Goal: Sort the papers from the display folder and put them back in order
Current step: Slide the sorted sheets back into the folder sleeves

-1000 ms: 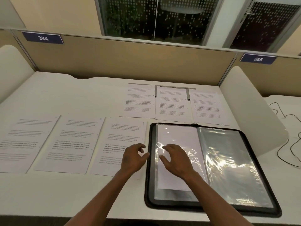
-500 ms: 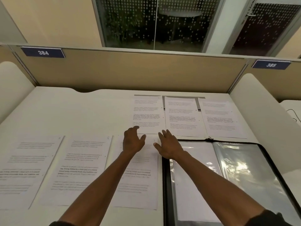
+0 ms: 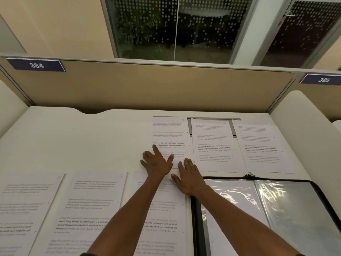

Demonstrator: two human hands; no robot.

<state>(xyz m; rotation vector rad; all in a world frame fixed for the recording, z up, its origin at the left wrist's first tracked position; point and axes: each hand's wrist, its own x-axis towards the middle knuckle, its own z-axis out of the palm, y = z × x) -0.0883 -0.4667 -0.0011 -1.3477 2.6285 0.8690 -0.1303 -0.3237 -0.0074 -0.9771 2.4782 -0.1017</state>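
Note:
An open black display folder (image 3: 196, 218) lies at the right front, with one sheet (image 3: 221, 209) in its left sleeve and shiny clear sleeves (image 3: 295, 215) on the right. Three printed pages lie in a far row: the left page (image 3: 168, 133), the middle page (image 3: 212, 145) and the right page (image 3: 262, 146). Three more lie in a near row (image 3: 92, 209). My left hand (image 3: 156, 163) rests flat with spread fingers on the lower left corner of the far left page. My right hand (image 3: 188, 178) lies flat beside it, fingers straight, at that page's bottom edge.
A beige partition (image 3: 147, 89) with the labels 384 (image 3: 36, 65) and 385 (image 3: 323, 80) closes the back of the white desk (image 3: 73, 141). White curved side dividers (image 3: 304, 122) stand at both sides. A window lies beyond.
Both hands have left the folder's left sleeve and reached forward to the far left page. The camera view has shifted forward with them.

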